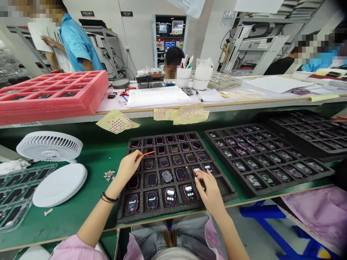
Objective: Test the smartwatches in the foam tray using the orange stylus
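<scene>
My left hand (129, 167) is closed on a thin orange stick-like tool (148, 154), its tip over the upper rows of a black foam tray (173, 213). My right hand (210, 187) has thumb and fingertips together at a smartwatch (196, 168) in the tray's right part, covering its lower half. That watch's screen is lit. Another lit watch (209, 168) lies just right of it. In the front row, two watches show coloured icons, such as the lit watch (189, 192), and two show white text. Most others have dark screens; one grey watch part (167, 176) lies face differently.
A second foam tray (244, 187) of watches is on the right, with another tray (329, 153) beyond. Left are a white fan (51, 146), clear plastic trays (16, 213) and small scraps (109, 175). The shelf (230, 104) holds red foam (94, 97), papers and cups. People are behind.
</scene>
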`<act>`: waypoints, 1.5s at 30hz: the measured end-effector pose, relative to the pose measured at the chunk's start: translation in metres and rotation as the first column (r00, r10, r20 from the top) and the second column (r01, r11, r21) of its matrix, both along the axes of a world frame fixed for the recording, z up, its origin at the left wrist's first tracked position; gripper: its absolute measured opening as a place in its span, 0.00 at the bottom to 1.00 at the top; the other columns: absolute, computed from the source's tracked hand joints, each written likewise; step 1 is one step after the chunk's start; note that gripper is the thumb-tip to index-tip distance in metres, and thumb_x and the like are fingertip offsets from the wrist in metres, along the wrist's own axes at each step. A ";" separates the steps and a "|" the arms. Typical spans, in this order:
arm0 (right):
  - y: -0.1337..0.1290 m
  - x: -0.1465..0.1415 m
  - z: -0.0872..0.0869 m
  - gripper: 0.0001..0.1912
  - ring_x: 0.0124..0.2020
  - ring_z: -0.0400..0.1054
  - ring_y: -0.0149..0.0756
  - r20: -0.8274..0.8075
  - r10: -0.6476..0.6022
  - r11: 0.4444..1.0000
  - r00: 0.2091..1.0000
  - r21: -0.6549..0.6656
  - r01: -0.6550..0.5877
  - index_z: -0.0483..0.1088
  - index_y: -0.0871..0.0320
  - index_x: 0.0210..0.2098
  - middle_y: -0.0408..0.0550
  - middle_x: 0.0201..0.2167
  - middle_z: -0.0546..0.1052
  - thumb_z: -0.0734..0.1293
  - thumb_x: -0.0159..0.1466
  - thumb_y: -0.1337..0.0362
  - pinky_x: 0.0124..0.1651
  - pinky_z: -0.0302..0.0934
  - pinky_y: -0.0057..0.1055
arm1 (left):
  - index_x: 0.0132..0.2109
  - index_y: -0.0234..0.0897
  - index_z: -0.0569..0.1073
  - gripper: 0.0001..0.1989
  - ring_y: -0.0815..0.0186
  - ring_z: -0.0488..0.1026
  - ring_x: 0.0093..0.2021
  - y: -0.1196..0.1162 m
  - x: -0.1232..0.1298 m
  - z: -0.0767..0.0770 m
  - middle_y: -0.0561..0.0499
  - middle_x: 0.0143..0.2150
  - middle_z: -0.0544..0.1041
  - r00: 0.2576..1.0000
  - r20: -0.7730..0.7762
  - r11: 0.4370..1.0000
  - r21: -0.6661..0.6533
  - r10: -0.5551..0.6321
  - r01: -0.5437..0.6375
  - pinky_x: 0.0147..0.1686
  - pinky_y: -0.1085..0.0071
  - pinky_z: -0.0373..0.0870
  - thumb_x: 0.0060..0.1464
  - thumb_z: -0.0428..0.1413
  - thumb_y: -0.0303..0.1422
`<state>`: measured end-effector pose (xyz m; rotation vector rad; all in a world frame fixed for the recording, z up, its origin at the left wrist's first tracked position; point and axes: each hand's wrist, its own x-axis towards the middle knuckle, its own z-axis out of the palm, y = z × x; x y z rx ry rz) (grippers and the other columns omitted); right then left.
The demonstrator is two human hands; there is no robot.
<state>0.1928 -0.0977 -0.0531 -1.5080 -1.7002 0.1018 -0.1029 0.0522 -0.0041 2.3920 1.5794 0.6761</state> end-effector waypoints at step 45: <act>0.074 -0.170 0.053 0.16 0.11 0.55 0.21 -0.996 -0.084 0.628 0.013 -0.064 -0.775 0.62 0.55 0.30 0.33 0.19 0.66 0.72 0.56 0.55 0.19 0.58 0.24 | 0.32 0.34 0.71 0.24 0.78 0.48 0.14 -0.118 -0.003 -0.014 0.59 0.16 0.62 0.440 0.818 0.804 -0.519 0.370 0.289 0.15 0.77 0.42 0.51 0.54 0.54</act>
